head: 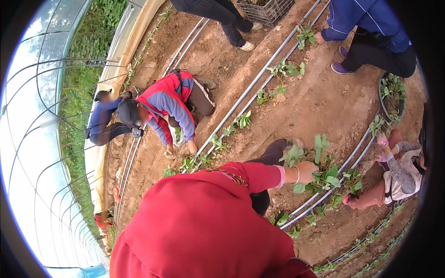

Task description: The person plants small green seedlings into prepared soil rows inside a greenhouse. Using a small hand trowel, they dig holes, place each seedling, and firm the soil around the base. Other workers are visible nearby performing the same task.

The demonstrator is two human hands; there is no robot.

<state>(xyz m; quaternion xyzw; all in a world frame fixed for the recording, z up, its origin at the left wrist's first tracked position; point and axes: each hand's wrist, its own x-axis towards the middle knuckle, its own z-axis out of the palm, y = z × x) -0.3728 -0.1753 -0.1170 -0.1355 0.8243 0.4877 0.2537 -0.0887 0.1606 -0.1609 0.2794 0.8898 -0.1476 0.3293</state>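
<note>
My left hand [306, 172], wearing a white bracelet and coming from a red sleeve with a pink cuff, is closed around a bunch of leafy green seedlings [328, 179]. Broad leaves stick out above and below the fist; the stems inside it are hidden. The bunch hangs over the loose brown soil beside a pair of drip-irrigation pipes [311, 205]. My right hand is out of view behind the red garment [208, 222]. Under my left arm a dark trouser leg [269, 154] reaches to a shoe on the soil.
A person in red and blue [167, 100] kneels across another pipe pair [243, 99]. A gloved person [399, 170] crouches right, near a tub of plants [380, 100]. A person in blue [365, 27] touches a plant. A crate [266, 12] stands at top; tunnel hoops [38, 118] line the left.
</note>
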